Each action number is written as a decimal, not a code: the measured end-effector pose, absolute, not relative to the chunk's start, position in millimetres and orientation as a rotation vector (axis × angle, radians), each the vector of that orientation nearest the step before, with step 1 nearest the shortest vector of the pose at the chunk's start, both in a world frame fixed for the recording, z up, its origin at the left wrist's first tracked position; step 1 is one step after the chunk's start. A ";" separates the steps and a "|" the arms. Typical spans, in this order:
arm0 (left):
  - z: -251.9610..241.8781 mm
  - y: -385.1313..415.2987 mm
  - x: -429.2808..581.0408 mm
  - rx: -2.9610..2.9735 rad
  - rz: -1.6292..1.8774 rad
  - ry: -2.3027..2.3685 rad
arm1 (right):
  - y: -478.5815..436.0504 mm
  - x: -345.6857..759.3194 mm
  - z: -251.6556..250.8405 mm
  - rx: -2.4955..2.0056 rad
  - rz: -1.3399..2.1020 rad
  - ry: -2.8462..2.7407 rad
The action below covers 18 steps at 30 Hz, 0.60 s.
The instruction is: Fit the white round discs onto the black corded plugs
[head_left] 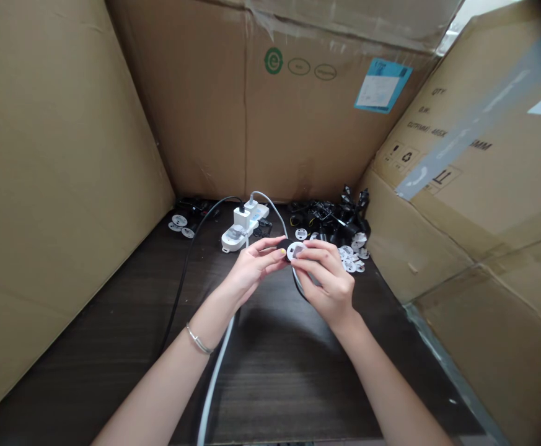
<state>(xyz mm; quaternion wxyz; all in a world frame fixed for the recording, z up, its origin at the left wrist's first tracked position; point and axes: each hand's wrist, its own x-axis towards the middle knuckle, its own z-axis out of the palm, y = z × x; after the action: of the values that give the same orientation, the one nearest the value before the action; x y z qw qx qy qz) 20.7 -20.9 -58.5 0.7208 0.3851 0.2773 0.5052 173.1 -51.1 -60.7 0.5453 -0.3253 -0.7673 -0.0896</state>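
My left hand [255,267] pinches a small black round part [285,246] between thumb and fingers. Pressed close against its right side is a flat white disc [293,249] with a small dark rectangle on it. My right hand [326,277] grips that disc by its right edge, with the fingers covering part of it. The two pieces touch or overlap; whether they are joined I cannot tell. A black cord hangs below the right hand, beside a white cable.
A white power strip [237,238] with plugged-in chargers stands behind my hands. Black parts [330,217] and white discs [351,257] are heaped at back right; more discs [180,220] lie at back left. Cardboard walls [205,111] enclose the dark table [261,384]. A black cable [184,272] crosses the left.
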 end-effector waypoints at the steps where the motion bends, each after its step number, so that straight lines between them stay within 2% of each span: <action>1: -58.5 -20.9 20.6 0.852 1.117 0.613 | -50.9 173.5 -60.9 -0.775 -0.210 -1.822; 13: -62.2 -20.3 21.7 0.851 1.097 0.564 | -48.7 171.0 -63.5 -0.794 -0.116 -1.776; 18: -62.7 -19.9 21.4 0.843 1.093 0.560 | -53.9 168.1 -61.9 -0.775 -0.186 -1.720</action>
<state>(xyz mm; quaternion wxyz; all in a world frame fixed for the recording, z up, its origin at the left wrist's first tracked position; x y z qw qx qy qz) 21.4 -19.9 -62.7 0.7352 0.3835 0.2550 0.4974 168.1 -53.9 -61.9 0.5834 -0.3321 -0.7369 -0.0797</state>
